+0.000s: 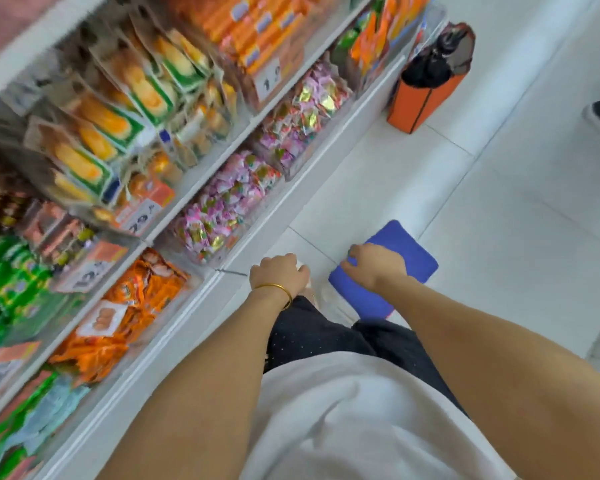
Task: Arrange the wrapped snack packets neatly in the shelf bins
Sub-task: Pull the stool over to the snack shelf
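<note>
Your right hand (374, 266) grips the near edge of a flat blue rectangular pad (406, 251) lying on the white tiled floor (499, 237). Your left hand (279, 277) is curled, but you cannot tell if it holds anything. It is the nearer hand to the small pink-and-gold wrapped snack packets (222, 206). These lie up and left of it, heaped loosely in clear plastic bins (215, 259) that line the lowest shelf's front edge.

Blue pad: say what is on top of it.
The right hand grips the blue pad at one edge; the rest of its top is bare. Whatever lies beneath it is hidden.
</note>
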